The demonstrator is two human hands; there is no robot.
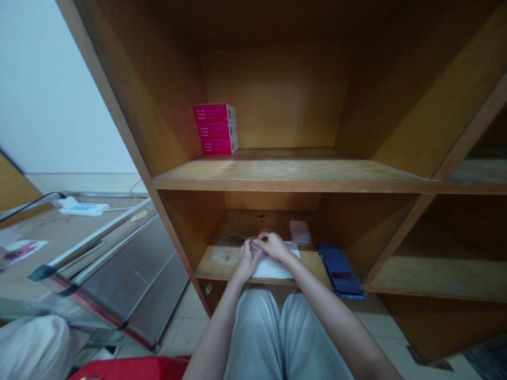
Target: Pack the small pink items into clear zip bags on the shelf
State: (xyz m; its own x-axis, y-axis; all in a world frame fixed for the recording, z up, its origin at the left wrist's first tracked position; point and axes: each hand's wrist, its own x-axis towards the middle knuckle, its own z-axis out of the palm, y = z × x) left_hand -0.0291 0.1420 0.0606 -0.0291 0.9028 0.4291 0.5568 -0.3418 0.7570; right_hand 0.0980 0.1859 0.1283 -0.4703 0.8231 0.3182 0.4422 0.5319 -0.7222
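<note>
Holding a small pinkish thing (255, 246) at the lower centre of the frame, just over a white sheet (273, 270) on the lower shelf (222, 261). Apparently clasped from its left side between thumb and fingers of the left hand (246, 261); met from its right by the right hand (274, 245), with fingertips curled inward, but too blurred to tell whether pinching or only touching. Set squarely between both, so up and right from the left palm, leftward from the right one, seemingly no nearer to either. Cannot tell its long axis, mostly hidden behind fingers. Near a clear pouch (300, 232), farther up and right; well apart from a dark blue object (341, 269) at lower right.
</note>
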